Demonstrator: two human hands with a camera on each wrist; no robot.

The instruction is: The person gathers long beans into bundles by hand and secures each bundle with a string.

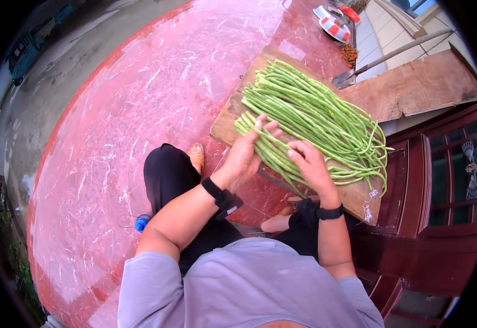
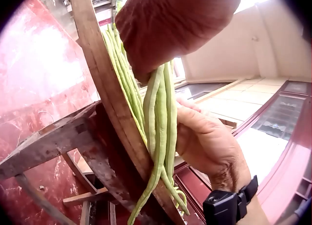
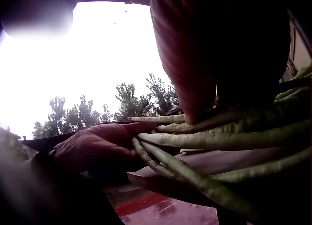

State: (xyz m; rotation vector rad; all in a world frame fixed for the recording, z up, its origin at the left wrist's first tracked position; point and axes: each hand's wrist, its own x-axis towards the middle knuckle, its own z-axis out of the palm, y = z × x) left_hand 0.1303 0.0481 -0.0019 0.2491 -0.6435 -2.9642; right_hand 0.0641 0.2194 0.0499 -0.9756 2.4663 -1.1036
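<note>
A large pile of green long beans point(image 1: 312, 106) lies lengthwise on a wooden board point(image 1: 225, 121). At the near edge of the board, my left hand point(image 1: 242, 157) holds a smaller bunch of long beans point(image 1: 274, 154) near one end, thumb on top. Farther along the same bunch, my right hand point(image 1: 311, 165) grips the beans between thumb and fingers. Several bean ends hang past the board's edge in the left wrist view, with the right hand point(image 2: 207, 137) behind them. In the right wrist view, bean tips lie against the left hand's palm point(image 3: 100, 143).
White string point(image 1: 367, 206) lies at the board's near right corner. A wooden frame point(image 2: 58, 132) stands below the board. Beyond are a shovel point(image 1: 353, 77), a plywood sheet point(image 1: 413, 87) and a basin point(image 1: 332, 24). A dark red door point(image 1: 413, 186) borders the right side.
</note>
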